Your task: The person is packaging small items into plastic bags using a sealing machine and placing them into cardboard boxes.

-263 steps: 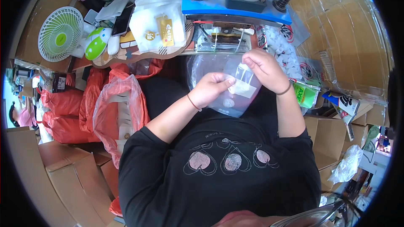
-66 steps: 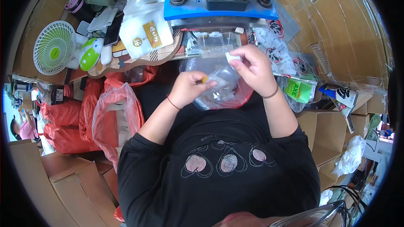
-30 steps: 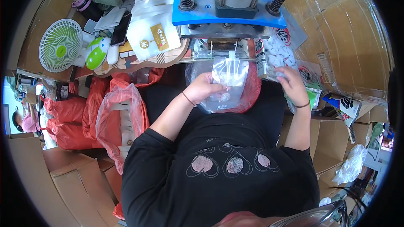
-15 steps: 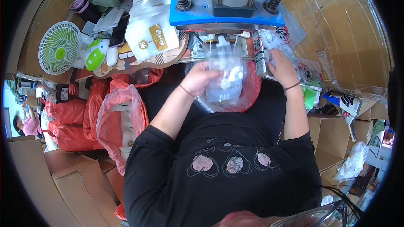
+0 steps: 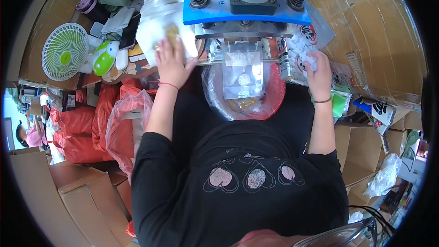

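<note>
A clear spouted pouch (image 5: 243, 77) with white print hangs at the front of the press, its upper end beneath the press's steel block (image 5: 244, 30). Neither of my hands touches it. To the left, my left hand (image 5: 173, 61) lies open, fingers spread, on a stack of white pouches (image 5: 160, 16); motion blurs the fingertips and the gold label under them. At the right, my right hand (image 5: 319, 75) is closed, fingertips pinching a small white plastic piece (image 5: 312, 62) beside a heap of similar pieces (image 5: 299, 48).
Below the hanging pouch sits a red bin (image 5: 277, 92) lined with clear plastic. A green-and-white fan (image 5: 66, 52) stands at the left, above red plastic bags (image 5: 75, 135). Cardboard (image 5: 366, 32) walls the right side. The press's blue plate (image 5: 247, 13) spans the top middle.
My left hand has let go of the clear pouch and moved left onto the white stack. My right hand has shifted slightly right. More of the steel block shows under the blue plate.
</note>
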The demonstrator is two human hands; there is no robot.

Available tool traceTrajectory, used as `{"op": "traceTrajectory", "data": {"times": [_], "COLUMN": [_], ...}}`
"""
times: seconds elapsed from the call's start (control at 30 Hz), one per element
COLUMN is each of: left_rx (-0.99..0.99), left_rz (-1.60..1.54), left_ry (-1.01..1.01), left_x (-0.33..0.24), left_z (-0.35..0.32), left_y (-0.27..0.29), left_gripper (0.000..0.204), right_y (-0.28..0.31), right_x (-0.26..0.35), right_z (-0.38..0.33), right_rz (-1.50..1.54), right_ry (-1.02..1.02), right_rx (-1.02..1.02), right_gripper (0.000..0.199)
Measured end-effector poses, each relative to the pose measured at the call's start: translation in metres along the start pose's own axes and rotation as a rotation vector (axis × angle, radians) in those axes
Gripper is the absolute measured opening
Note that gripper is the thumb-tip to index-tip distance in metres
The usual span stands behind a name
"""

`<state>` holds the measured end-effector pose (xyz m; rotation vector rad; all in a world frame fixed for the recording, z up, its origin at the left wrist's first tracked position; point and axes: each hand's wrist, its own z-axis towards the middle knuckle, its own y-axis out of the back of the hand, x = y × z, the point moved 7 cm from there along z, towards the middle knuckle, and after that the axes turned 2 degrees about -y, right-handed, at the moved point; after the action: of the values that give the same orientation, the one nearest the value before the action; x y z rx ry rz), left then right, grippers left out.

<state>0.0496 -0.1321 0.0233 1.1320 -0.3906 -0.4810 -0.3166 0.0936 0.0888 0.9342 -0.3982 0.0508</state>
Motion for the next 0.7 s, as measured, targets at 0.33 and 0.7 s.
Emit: {"op": "traceTrajectory", "data": {"times": [0.33, 0.7], "left_rx": [0.278, 0.640], "left_rz": [-1.434, -1.378], "left_ry": [0.259, 0.175], "left_x": [-0.055, -0.129], "left_z": [-0.049, -0.062], "left_y": [0.017, 0.026], "left_gripper": [0.017, 0.020], "right_y": [0.007, -0.015], "right_x": [0.028, 0.086], "right_z": [0.004, 0.003], "right_rz": [0.424, 0.816], "right_ry": [-0.137, -0.064], "right_rx": [0.035, 0.202], "right_gripper": [0.019, 0.007]}}
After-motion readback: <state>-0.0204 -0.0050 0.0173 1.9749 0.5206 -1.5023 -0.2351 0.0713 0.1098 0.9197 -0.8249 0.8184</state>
